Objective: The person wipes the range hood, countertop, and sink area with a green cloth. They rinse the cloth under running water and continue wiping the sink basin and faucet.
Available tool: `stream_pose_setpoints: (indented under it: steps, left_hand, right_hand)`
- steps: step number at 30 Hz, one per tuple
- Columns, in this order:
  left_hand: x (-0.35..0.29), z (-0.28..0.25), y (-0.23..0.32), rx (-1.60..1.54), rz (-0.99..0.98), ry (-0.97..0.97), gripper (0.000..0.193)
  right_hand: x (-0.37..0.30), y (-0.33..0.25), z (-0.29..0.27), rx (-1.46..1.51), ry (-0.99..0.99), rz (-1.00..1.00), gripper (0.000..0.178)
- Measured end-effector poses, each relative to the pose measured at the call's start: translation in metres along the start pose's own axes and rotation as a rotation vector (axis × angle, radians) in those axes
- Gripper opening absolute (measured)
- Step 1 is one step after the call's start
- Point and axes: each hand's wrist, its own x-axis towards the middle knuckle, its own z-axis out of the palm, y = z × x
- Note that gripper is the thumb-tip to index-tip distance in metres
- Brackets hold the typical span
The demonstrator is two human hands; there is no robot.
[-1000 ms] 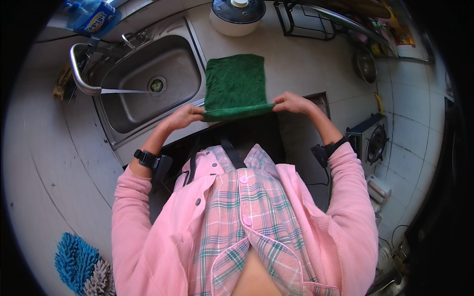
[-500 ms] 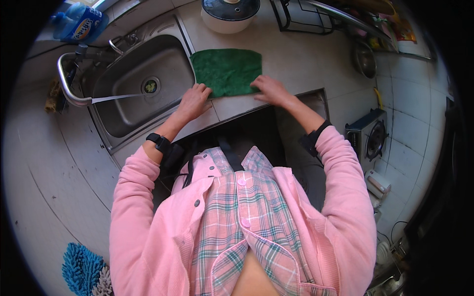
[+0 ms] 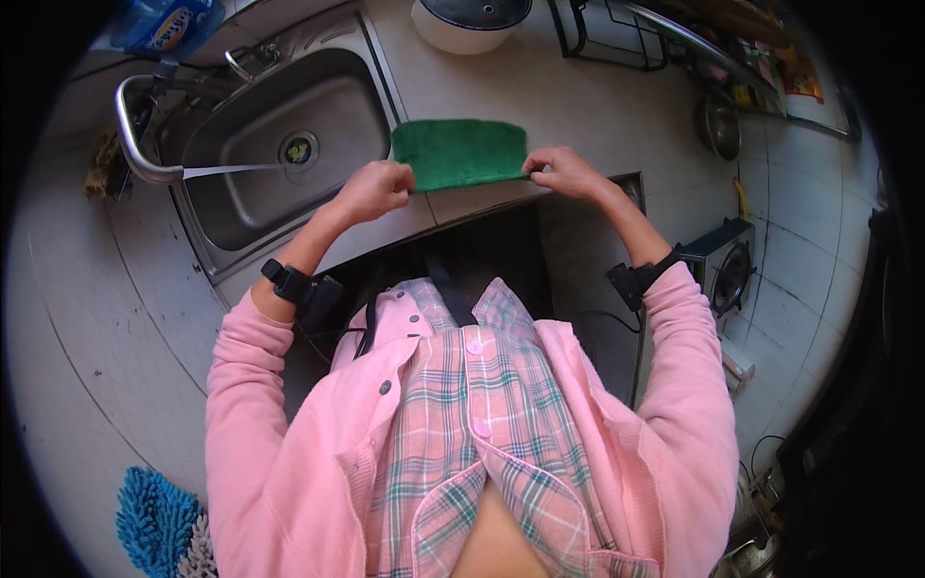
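A green cloth is stretched between my two hands over the counter, just right of the sink. My left hand is closed on its near left corner. At the near right corner, my right hand pinches the edge between thumb and fingers. The near edge runs taut from one hand to the other, while the far part of the cloth lies back toward the counter. Whether the near edge is fully off the surface I cannot tell.
Water runs from the curved faucet into the steel sink, with green scraps in its drain. A lidded white pot stands at the back. A black wire rack is back right, a gas stove far right.
Both hands have closed on the cloth's near corners and pulled the near edge straight. The cloth looks shallower front to back, and my right hand has shifted right.
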Motion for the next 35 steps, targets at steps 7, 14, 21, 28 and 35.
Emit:
stream_pose_setpoints:
  steps: [7, 14, 21, 28, 35]
  left_hand:
    - [0.039, -0.007, -0.007, 0.257, 0.052, 0.440, 0.024]
    - [0.034, 0.048, -0.022, 0.429, 0.085, 0.221, 0.022]
    - [-0.008, 0.039, -0.028, 0.132, -0.014, 0.260, 0.017]
    - [-0.158, -0.016, -0.053, -0.486, -0.411, 0.149, 0.021]
    - [-0.273, -0.009, -0.141, -0.044, -0.818, 0.488, 0.032]
  right_hand:
    - [0.022, 0.009, 0.013, -0.159, 0.459, -0.014, 0.026]
    - [0.037, 0.007, 0.051, -0.458, 0.309, -0.163, 0.028]
    - [0.065, -0.031, 0.030, -0.156, -0.030, -0.030, 0.022]
    - [0.113, -0.136, 0.062, 0.304, -0.507, -0.014, 0.026]
    - [0.224, -0.188, 0.184, 0.219, -0.522, -0.021, 0.042]
